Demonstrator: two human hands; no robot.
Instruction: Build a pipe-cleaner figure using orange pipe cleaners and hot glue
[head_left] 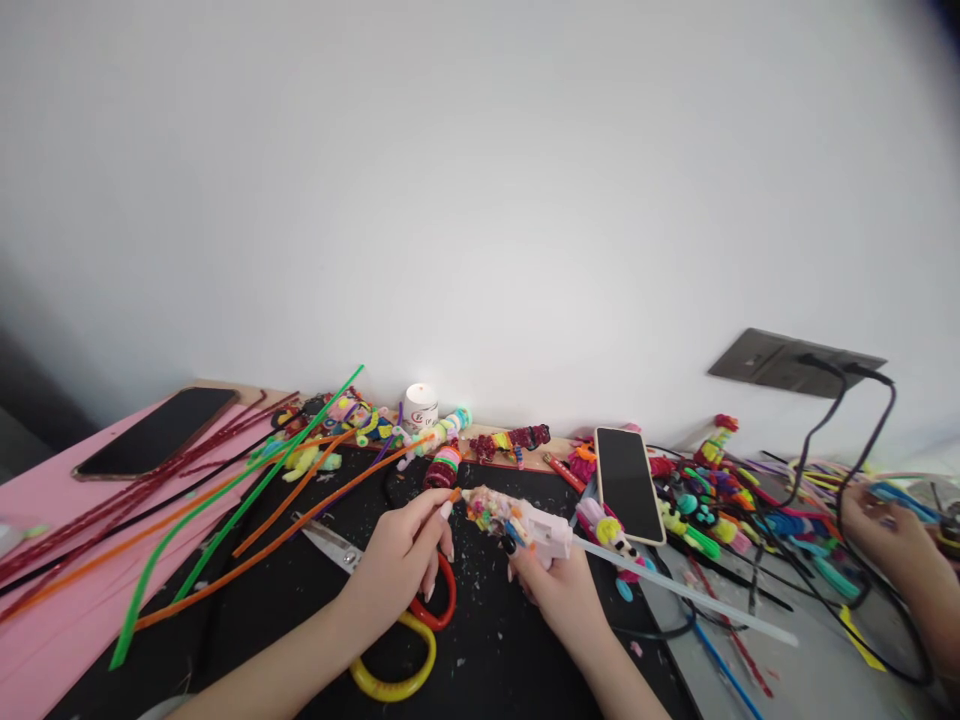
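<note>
My right hand [559,580] is wrapped round a white hot glue gun [547,530], whose front is coated in multicoloured fuzz and dried glue. A long translucent glue stick [690,590] sticks out of its back. My left hand [409,550] is closed, pinching a small orange piece of pipe cleaner [455,495] at the fingertips. The gun's nozzle points at this piece; whether they touch I cannot tell. Scissors [394,675] with one red and one yellow handle lie partly under my left hand. A long orange pipe cleaner [292,525] runs behind that hand.
Green pipe cleaners [240,510] and dark red ones [165,470] cross the left side over a pink sheet [52,500]. Phones lie at left [161,435] and right [630,485]. A paper cup [421,407] stands by the wall. Another person's hand [885,530] is at right, near power cords [806,440].
</note>
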